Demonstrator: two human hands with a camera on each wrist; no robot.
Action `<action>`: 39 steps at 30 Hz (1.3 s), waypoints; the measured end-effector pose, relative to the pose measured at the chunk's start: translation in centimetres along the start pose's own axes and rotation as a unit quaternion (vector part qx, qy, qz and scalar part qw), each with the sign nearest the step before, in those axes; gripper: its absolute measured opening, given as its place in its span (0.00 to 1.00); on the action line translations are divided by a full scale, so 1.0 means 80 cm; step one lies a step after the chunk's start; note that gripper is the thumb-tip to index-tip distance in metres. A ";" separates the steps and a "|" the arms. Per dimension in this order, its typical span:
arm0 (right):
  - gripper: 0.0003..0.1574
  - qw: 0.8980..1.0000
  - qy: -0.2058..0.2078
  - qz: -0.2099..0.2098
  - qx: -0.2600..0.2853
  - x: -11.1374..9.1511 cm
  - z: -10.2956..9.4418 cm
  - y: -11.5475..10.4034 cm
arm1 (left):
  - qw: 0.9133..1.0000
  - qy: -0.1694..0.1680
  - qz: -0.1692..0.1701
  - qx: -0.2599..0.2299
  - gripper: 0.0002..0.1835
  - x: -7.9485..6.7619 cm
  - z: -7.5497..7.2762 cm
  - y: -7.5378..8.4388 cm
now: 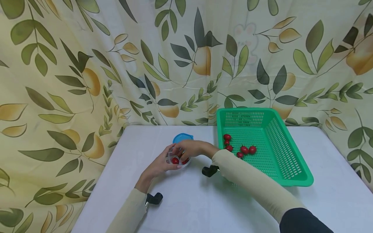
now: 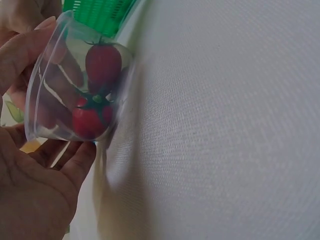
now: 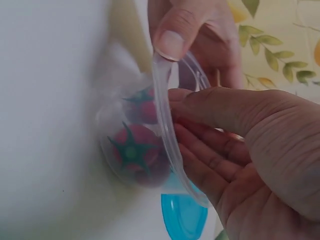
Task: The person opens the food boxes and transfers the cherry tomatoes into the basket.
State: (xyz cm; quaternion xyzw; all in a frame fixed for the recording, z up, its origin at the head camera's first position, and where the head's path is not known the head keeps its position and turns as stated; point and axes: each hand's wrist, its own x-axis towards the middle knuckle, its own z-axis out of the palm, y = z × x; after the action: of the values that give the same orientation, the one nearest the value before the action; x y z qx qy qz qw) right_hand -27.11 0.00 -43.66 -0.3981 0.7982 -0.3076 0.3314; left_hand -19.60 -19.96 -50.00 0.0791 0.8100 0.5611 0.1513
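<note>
My left hand (image 1: 159, 165) holds a clear plastic cup (image 2: 37, 100) on the white table, its thumb (image 3: 171, 44) at the rim and its fingers round the side. Through the cup's wall show red cherry tomatoes (image 2: 103, 62) with green stems, lying at the bottom. From above, my right hand (image 1: 186, 149) reaches into the cup, thumb and fingers inside the rim. Its fingers look loosely bent close to the tomatoes, and I see none between them; the cup partly blurs the fingertips. Behind the cup lies a blue lid (image 1: 182, 137).
To the right stands a green plastic basket (image 1: 291, 155) with several cherry tomatoes (image 1: 244, 149) at its left side. My right forearm crosses in front of its near left corner. The white table (image 1: 186, 207) meets a leaf-patterned curtain (image 1: 116, 90) at the back.
</note>
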 end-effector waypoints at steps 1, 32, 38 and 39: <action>0.25 1.000 -0.002 0.002 -0.004 0.002 0.001 0.000 | 1.000 0.001 0.002 0.001 0.51 0.000 0.000 0.000; 0.17 0.997 -0.047 -0.002 -0.062 0.014 0.005 -0.004 | 1.000 -0.015 0.021 0.003 0.54 0.002 -0.003 -0.002; 0.18 0.996 -0.049 -0.010 -0.070 0.013 0.003 -0.002 | 1.000 -0.017 0.021 0.004 0.54 0.002 -0.003 -0.001; 0.18 0.996 -0.047 -0.011 -0.069 0.012 0.002 -0.002 | 1.000 -0.017 0.020 0.003 0.54 0.002 -0.003 0.000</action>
State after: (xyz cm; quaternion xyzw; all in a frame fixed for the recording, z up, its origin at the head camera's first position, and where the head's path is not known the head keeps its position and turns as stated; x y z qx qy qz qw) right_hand -27.36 -0.94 -43.92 -0.4430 0.7966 -0.2360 0.3367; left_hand -19.86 -20.15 -49.97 0.1054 0.8075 0.5597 0.1537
